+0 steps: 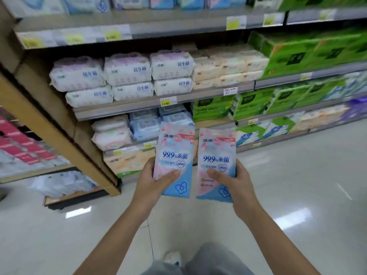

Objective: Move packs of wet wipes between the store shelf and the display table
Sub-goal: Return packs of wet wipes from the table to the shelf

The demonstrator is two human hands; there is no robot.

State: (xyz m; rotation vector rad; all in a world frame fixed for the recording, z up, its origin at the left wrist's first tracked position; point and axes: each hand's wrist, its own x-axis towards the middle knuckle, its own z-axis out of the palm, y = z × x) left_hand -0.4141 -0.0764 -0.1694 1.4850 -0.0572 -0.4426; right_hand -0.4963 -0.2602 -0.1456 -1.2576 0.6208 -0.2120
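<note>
I hold two flat pink-and-blue packs of wet wipes upright in front of the store shelf (127, 108). My left hand (155, 181) grips the left pack (175, 153) by its lower edge, thumb across the front. My right hand (234, 181) grips the right pack (217, 157) the same way. The two packs stand side by side, a narrow gap between them. No display table is in view.
The shelf holds white tissue bundles (127, 70), blue wipe packs (145, 126) lower down and green boxes (297, 54) to the right. A tan shelf end panel (49, 120) slants at the left. Glossy pale floor (297, 195) spreads below and to the right.
</note>
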